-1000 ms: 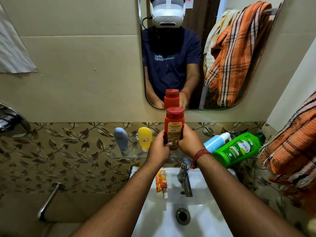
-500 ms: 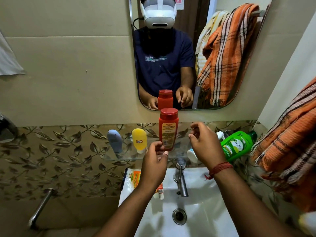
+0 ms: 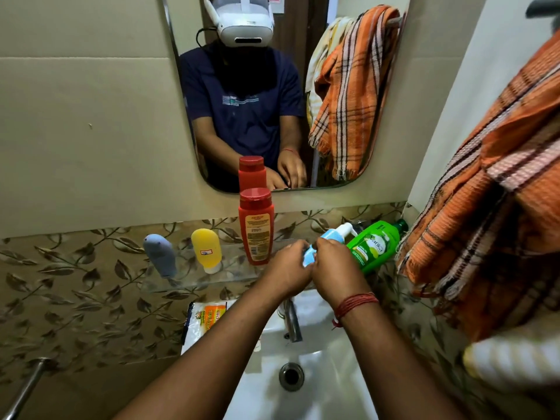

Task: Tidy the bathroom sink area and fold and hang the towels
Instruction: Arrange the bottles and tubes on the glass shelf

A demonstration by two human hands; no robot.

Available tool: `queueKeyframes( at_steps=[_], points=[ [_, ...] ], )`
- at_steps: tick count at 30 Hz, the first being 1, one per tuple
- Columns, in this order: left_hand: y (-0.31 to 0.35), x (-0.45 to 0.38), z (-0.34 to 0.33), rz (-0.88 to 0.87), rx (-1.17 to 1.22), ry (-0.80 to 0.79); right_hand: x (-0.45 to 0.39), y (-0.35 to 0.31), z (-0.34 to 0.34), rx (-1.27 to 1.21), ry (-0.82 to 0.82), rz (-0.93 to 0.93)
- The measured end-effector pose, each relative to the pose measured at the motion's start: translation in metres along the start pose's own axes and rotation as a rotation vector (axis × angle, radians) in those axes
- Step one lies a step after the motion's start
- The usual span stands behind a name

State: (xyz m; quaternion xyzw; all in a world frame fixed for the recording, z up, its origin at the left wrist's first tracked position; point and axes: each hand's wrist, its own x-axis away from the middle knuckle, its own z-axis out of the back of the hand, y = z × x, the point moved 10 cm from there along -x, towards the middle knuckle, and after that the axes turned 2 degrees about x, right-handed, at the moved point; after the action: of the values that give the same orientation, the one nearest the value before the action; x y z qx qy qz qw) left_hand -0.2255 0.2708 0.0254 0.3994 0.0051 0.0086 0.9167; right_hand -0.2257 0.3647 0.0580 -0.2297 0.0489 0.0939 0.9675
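The left hand and right hand both hold the tipped light blue pump bottle, likely to stand it up on the clear glass shelf.

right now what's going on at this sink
A person is tidying the glass shelf above the white sink. Both hands, left hand and right hand, grip a light blue pump bottle lying tilted beside a leaning green bottle. A red bottle, a yellow tube and a grey tube stand upright on the shelf.
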Motion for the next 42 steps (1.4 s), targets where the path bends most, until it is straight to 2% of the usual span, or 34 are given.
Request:
queueKeyframes(
  at_steps=[5, 13, 17, 22, 25, 28, 34, 42],
  points=[
    [-0.005, -0.001, 0.004, 0.045, 0.027, 0.073, 0.002, 0.004, -0.001, -0.083, 0.007, -0.005],
    [-0.023, 0.026, 0.014, 0.082, 0.393, 0.303, 0.001, 0.016, 0.004, -0.26, 0.081, -0.032],
    [-0.018, 0.034, 0.016, 0.023, 0.474, 0.372, -0.007, 0.021, 0.01, -0.476, 0.104, -0.093],
    [-0.003, 0.026, 0.013, -0.041, 0.457, 0.351, -0.031, 0.024, 0.021, -0.525, 0.043, -0.08],
    [0.007, 0.019, 0.012, -0.045, 0.431, 0.311, -0.041, 0.019, 0.021, -0.518, -0.012, 0.0],
    [0.013, 0.012, 0.01, -0.056, 0.422, 0.267, -0.047, 0.017, 0.023, -0.475, 0.007, 0.082],
    [0.005, 0.001, 0.005, -0.008, 0.364, 0.249, -0.061, 0.01, 0.018, -0.37, -0.027, 0.17],
    [-0.005, -0.005, 0.0, 0.035, 0.359, 0.2, -0.072, 0.01, 0.006, -0.322, -0.101, 0.198]
  ],
)
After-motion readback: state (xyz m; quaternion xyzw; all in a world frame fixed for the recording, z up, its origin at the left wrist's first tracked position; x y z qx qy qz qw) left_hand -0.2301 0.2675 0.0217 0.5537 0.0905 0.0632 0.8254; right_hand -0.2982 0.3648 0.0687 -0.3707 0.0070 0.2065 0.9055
